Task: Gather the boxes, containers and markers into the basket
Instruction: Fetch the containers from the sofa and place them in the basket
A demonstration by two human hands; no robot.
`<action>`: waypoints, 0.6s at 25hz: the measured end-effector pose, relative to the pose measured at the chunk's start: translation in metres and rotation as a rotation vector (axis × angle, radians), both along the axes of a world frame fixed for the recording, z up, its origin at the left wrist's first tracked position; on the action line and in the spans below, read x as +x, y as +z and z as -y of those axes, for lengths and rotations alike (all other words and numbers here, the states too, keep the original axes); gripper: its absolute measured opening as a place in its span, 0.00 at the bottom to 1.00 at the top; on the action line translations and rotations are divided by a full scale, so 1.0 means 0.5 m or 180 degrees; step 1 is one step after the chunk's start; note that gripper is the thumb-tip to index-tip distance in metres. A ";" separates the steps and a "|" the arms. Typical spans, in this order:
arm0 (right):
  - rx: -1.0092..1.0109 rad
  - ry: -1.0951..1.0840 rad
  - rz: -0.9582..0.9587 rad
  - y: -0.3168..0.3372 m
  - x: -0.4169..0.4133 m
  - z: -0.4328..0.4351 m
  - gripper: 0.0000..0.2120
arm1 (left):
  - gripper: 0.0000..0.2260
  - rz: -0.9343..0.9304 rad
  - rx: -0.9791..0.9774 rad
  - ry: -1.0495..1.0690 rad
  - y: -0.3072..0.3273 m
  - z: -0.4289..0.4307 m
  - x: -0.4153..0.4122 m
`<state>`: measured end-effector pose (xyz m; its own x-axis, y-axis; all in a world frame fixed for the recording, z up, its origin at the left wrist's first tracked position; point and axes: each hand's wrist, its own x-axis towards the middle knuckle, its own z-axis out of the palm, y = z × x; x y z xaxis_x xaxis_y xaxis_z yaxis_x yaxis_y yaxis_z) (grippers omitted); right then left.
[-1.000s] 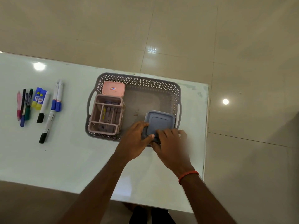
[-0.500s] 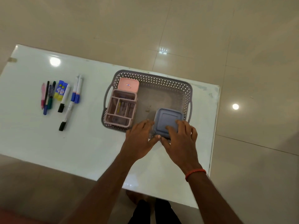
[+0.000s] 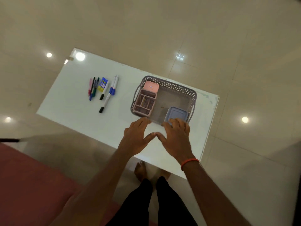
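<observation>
A grey perforated basket [image 3: 172, 86] sits at the right end of the white table. Inside it are a small pink box [image 3: 151, 86] at the far left, a pink divided organiser [image 3: 144, 102] at the near left, and a blue-grey lidded container [image 3: 176, 114] in the near right corner. My left hand [image 3: 136, 137] hovers open just in front of the basket's near rim. My right hand [image 3: 176, 136] is spread open too, its fingertips over the near edge of the blue-grey container. A row of markers and pens [image 3: 104, 91] lies on the table to the left.
The white table [image 3: 78, 110] ends close on the right of the basket. Two glue sticks [image 3: 103, 84] lie among the markers. A reddish surface [image 3: 29, 185] is at the lower left. My legs and feet show below the table's near edge.
Both hands let go of the blue-grey container, which now rests in the basket, and drew back toward me with fingers spread. The camera view rose and tilted.
</observation>
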<state>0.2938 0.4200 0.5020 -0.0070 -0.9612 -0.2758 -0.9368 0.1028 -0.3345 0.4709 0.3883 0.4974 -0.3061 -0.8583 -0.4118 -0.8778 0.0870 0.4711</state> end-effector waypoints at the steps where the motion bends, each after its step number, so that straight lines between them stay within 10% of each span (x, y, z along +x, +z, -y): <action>1: -0.0002 0.0131 0.0030 0.029 0.016 -0.010 0.25 | 0.27 0.0016 -0.0010 0.0081 0.030 -0.017 0.019; 15: -0.0356 0.1850 0.0153 0.211 0.343 -0.024 0.20 | 0.25 -0.0021 -0.0250 0.1461 0.206 -0.247 0.313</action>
